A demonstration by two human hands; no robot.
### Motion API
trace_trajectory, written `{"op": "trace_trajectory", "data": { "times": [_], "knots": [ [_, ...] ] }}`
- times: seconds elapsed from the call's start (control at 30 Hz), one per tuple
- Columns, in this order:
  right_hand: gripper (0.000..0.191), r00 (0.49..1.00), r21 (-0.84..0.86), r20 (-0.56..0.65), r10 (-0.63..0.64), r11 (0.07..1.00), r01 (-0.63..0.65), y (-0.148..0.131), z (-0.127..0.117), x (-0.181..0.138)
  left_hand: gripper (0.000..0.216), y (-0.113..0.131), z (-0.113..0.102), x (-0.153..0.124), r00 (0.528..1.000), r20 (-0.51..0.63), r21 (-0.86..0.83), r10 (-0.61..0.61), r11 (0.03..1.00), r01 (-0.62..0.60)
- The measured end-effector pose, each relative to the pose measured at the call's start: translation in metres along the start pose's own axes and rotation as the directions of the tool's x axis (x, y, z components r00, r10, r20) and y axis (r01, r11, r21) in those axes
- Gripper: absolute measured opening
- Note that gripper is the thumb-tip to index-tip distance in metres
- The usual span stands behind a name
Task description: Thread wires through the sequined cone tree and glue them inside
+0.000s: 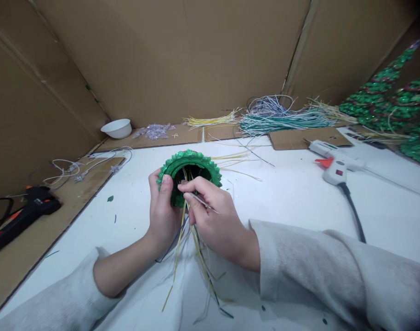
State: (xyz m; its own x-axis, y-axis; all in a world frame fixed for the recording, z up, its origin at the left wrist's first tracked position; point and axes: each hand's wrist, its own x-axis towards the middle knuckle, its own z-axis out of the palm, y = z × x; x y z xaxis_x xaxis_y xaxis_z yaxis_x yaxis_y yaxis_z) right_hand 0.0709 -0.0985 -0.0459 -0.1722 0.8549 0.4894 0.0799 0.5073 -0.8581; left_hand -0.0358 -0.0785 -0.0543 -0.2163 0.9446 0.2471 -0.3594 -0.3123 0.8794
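- The hollow green ornament (167, 166) sits near the middle of the view, its dark opening facing the wearer.
- It looks light and stiff; the knobbly rim should give good grip, though its glittery bumps might chip under pressure.
- The best hold is probably the outer rim at 9 o'clock, leaving the opening free.
- The left hand (163, 209) is clamped there, thumb on the rim's face; its other fingers are mostly hidden.
- The right hand (212, 216), at 5 o'clock, pinches a slim metallic tool (207, 205) by the opening.
- Thin yellow wires (176, 264) trail towards 6 o'clock, likely springy and easily bent.
- Farther off: a grey-white glue gun (336, 172) at 3 o'clock, a white bowl (116, 129) at 10.
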Motion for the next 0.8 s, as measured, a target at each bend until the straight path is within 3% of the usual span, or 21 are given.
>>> {"op": "trace_trajectory", "data": {
  "times": [0.3,0.5,0.8],
  "knots": [
    [0.011,0.997,-0.009,0.053,-0.049,0.999,0.050,0.000,-0.004,0.002,0.021,-0.001,-0.004,0.003,0.994,-0.028,-0.033,-0.103,0.994,0.102],
    [0.012,0.997,0.006,0.051,-0.052,0.999,0.052,-0.002,-0.010,0.003,0.020,-0.001,-0.002,0.001,0.993,-0.055,-0.070,-0.104,0.993,0.100],
    [0.013,0.996,0.066,0.069,0.052,0.996,-0.057,-0.002,-0.014,0.006,0.021,-0.002,-0.003,0.000,0.997,-0.032,-0.065,-0.075,0.995,0.072]
  ]
}}
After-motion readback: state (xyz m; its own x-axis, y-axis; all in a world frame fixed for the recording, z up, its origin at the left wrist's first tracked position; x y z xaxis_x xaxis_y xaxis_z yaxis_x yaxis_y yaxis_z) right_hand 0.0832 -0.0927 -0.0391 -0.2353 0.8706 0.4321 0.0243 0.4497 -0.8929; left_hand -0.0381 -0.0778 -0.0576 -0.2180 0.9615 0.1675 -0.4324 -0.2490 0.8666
